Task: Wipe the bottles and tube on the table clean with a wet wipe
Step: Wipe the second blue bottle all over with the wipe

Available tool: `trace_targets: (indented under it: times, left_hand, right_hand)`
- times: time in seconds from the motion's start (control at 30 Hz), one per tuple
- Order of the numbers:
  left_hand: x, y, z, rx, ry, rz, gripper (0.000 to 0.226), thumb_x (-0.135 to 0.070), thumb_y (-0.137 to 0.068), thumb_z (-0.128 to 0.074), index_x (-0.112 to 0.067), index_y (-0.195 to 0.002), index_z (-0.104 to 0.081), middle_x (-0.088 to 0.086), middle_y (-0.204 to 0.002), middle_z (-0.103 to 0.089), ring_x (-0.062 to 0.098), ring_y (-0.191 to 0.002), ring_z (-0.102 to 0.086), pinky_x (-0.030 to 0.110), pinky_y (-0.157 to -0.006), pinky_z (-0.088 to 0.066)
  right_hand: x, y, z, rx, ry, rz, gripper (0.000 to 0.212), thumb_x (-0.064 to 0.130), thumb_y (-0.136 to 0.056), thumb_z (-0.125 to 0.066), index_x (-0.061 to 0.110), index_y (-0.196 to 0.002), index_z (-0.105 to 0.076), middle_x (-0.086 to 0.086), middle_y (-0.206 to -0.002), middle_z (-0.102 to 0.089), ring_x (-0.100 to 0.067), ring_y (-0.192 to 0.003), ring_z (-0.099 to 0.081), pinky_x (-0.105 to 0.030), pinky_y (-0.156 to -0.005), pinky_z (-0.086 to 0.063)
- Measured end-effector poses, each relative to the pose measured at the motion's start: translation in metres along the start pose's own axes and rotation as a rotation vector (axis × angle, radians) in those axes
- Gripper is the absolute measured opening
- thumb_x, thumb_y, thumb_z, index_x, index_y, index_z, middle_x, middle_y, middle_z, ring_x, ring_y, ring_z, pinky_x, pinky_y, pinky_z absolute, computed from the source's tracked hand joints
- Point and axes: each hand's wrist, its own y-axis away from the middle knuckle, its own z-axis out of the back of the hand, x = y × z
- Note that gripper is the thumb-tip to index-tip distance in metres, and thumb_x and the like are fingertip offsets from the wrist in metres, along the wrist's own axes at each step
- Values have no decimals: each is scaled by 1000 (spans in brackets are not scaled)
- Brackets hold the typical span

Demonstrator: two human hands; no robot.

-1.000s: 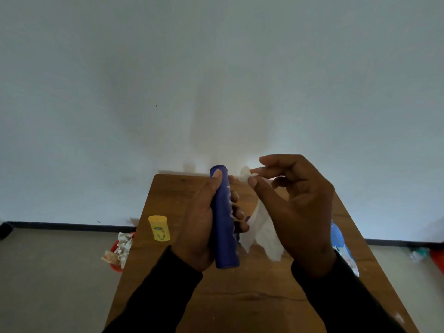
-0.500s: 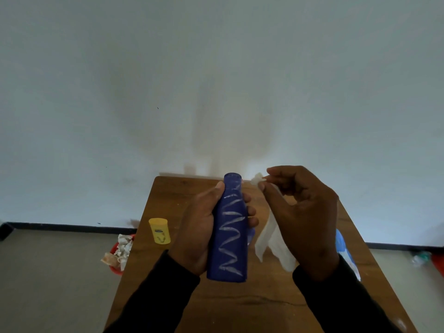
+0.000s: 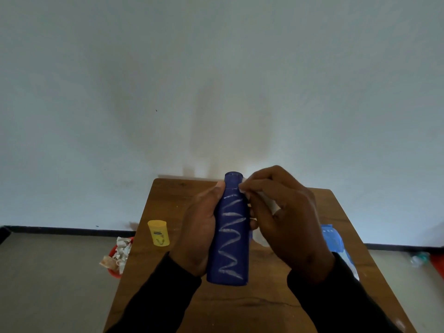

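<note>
Blue bottle stands upright in your left hand's grip, your right hand pinching the wet wipe beside its neck

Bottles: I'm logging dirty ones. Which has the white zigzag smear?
The blue bottle in the left hand; the yellow bottle stands on the table.

Matt blue bottle; grained wooden table

Dim, soft shadows on wall, wide-angle distortion.
</note>
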Motion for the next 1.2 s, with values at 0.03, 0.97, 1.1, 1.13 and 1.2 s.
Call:
trace_targets:
  times: [0.03, 0.97, 1.1, 1.13, 1.2]
  left_hand:
    - [0, 1, -1, -5, -26, -24, 37, -39, -97, -39, -10, -97, -62, 6, -68, -70, 16, -52, -66, 26, -48, -55]
    - [3, 6, -11, -52, -312, -355, 62, -47, -98, -19, -24, -61, -63, 4, -51, -58, 15, -44, -56, 20, -46, -46]
    - [10, 1, -11, -66, -436, -461, 69, -55, -97, -22, 2, -73, -51, 24, -60, -50, 38, -50, -48, 38, -48, -40]
    - [10, 0, -9, -71, -434, -461, 68, -58, -95, -23, -1, -71, -51, 21, -59, -50, 34, -49, -49, 34, -48, -40]
    - [8, -1, -5, -70, -411, -460, 65, -60, -93, -24, -8, -69, -54, 17, -58, -52, 29, -50, -51, 27, -51, -43]
  right_hand:
    - [2, 1, 0, -4, 5, 17, 22, 22, -94, -58, 7, -97, -74, -4, -100, -68, -8, -84, -66, -15, -72, -56]
    - [19, -6, 2, 44, -33, -11, 14, 7, -83, -80, 14, -89, -69, 9, -84, -69, -6, -76, -63, -25, -67, -54]
    - [18, -16, -7, -144, 72, -20, 14, 3, -83, -79, 10, -89, -68, 6, -83, -67, -10, -75, -59, -17, -66, -46]
    - [18, -17, -8, -144, 71, -20, 14, 4, -83, -79, 11, -90, -68, 5, -83, -67, -10, -75, -59, -16, -66, -46]
    - [21, -10, -8, -51, 29, 17, 15, 4, -83, -79, 12, -90, -68, 7, -84, -67, -8, -75, -58, -17, -65, -47]
